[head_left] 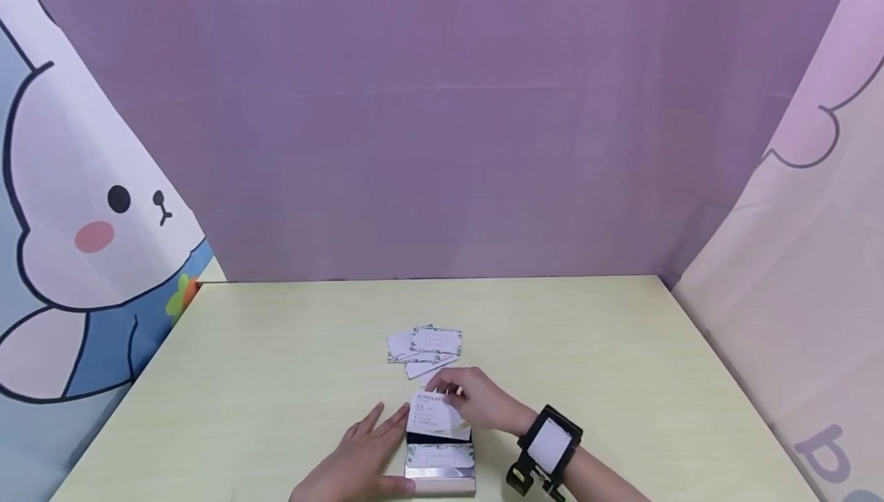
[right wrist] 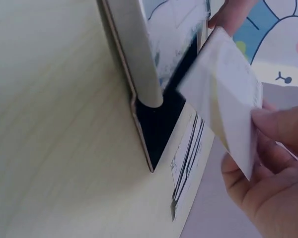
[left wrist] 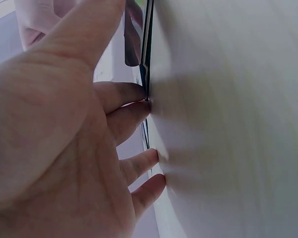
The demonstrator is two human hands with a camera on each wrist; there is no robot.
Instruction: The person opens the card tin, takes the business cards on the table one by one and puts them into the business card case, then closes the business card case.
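Overhead, head view: right hand pinches a white printed business card above an open silver metal card case on the pale yellow-green table; left hand, fingers straight, steadies the case's left side. Loose white cards lie just beyond. Left wrist view: straight fingers touch the case edge. Right wrist view: fingers grip the card beside the case's black interior.

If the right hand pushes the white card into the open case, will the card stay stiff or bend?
The card, pinched by the right hand, looks thin, so it probably flexes if pushed hard. It seems light. The metal case might slide on the smooth table, though the left hand steadies it.
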